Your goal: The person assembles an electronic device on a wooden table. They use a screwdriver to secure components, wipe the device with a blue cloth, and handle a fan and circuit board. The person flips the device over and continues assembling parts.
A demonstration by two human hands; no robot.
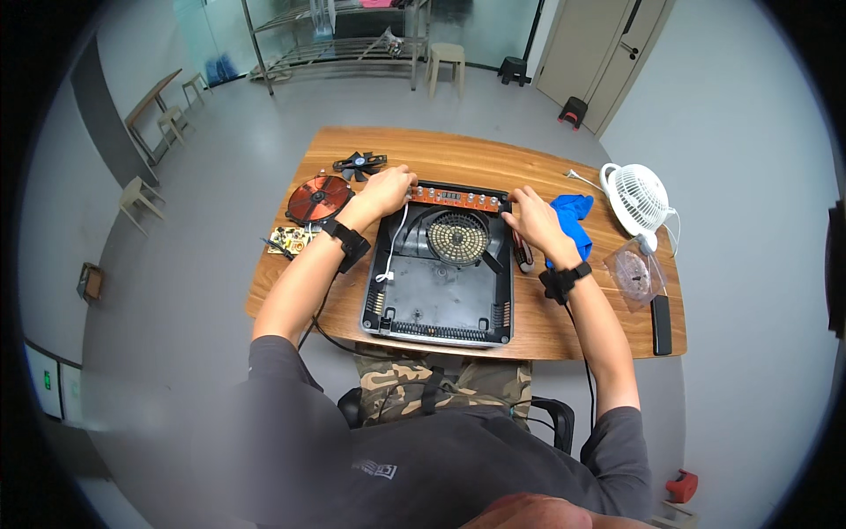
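In front of me on the table lies an opened black appliance housing [438, 304], which looks like the base of an induction cooker. A narrow orange circuit board [456, 197] with small buttons runs along its far edge. At the left end of this board my left hand [388, 189] has its fingers closed. My right hand [536, 219] is curled at the board's right end, by the housing's far right corner; its fingertips are partly hidden. A white cable [397, 242] runs down inside the housing from the board's left side. The round vent grille [457, 237] shows in the housing floor.
Left of the housing lie a copper-coloured coil [319, 199], a black fan [359, 164] and a yellowish circuit board [291, 240]. To the right are a blue cloth [572, 225], a white electric fan [639, 198], a clear plastic bag [634, 273] and a black box [661, 324].
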